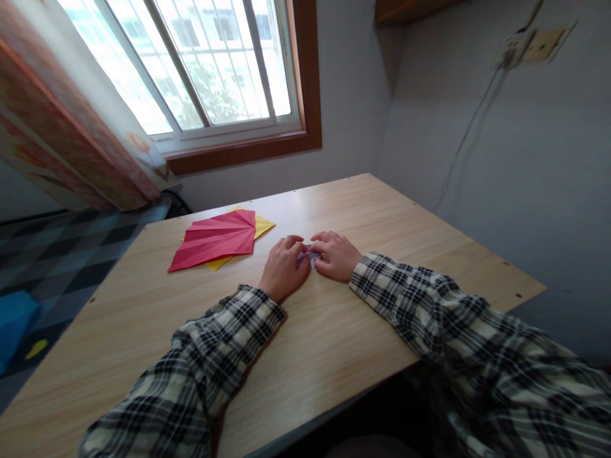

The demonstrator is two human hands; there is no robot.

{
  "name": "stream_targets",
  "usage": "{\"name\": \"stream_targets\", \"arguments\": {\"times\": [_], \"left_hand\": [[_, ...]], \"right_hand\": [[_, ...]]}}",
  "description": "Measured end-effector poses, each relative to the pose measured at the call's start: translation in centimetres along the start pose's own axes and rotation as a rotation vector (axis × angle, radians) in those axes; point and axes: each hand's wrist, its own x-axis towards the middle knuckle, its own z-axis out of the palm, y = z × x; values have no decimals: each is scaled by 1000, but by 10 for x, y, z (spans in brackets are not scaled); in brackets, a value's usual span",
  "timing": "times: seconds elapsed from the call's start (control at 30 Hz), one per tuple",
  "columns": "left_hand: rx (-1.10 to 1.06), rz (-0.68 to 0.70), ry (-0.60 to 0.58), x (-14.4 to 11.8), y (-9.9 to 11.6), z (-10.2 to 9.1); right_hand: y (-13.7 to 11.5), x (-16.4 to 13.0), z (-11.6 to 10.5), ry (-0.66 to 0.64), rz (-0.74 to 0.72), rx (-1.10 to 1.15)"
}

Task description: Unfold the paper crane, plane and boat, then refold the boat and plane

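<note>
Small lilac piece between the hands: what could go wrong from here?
1. The left hand and right hand hide most of the small lilac piece, so a slip might go unseen.
2. Fingers hold it from both sides; uneven pulling could crumple it.
3. The red folded paper lies loosely over the yellow paper near the left hand; a stray brush might shift them.

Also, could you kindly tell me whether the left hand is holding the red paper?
No, the red paper lies over the yellow paper, away from the left hand.
</note>
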Motion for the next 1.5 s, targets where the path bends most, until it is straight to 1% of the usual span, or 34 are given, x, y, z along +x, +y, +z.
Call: {"name": "stream_targets", "arguments": {"times": [0.2,0.4,0.53,0.83,1.1,1.23,1.5], "left_hand": [[49,-1,-28,1,1,-2],[68,18,-49,2,0,-4],[77,11,-56,3,-1,-3],[79,-52,-88,3,0,-4],[-32,-192,-145,6,-3,-7],[-20,-196,-150,6,-3,-6],[15,-180,-119,5,-6,-3]], "right_hand": [[-4,-1,-1,7,12,-18],[-2,1,-1,-35,14,-15],[-2,1,-2,-37,9,-13],[-8,0,-5,-27,52,-73],[-11,0,-10,-51,56,-106],[-12,0,-11,-52,42,-113],[-9,1,-8,-47,29,-90]]}}
